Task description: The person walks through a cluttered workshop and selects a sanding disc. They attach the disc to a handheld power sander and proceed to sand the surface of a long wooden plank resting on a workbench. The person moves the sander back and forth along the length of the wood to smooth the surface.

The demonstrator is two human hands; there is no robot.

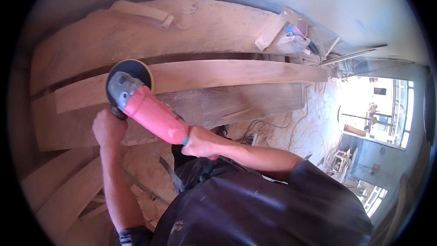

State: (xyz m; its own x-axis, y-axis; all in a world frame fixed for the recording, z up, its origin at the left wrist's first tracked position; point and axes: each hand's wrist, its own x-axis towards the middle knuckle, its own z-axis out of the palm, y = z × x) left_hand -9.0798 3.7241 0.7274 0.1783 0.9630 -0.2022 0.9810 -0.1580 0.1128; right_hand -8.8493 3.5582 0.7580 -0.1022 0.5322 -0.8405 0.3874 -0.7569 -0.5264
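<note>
Head view: red angle sander (152,113) at nine o'clock from centre, black disc (132,66) overlapping narrow wooden board (227,72), contact not discernible. Left hand (109,129) closed around dark side handle (119,112); right hand (200,142) clamped round the sander's rear. Wide wooden slab (209,27) at twelve o'clock; clear plastic bag (291,44) between one and two.

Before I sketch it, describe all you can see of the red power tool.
The red power tool has a plastic-looking body, a grey metal-looking head and a dark round disc with a yellow rim. It slants across the view, head to the upper left, disc over a narrow plank; I can't tell whether they touch. The left hand grips a dark side handle by the head; the right hand holds the rear end.
</note>
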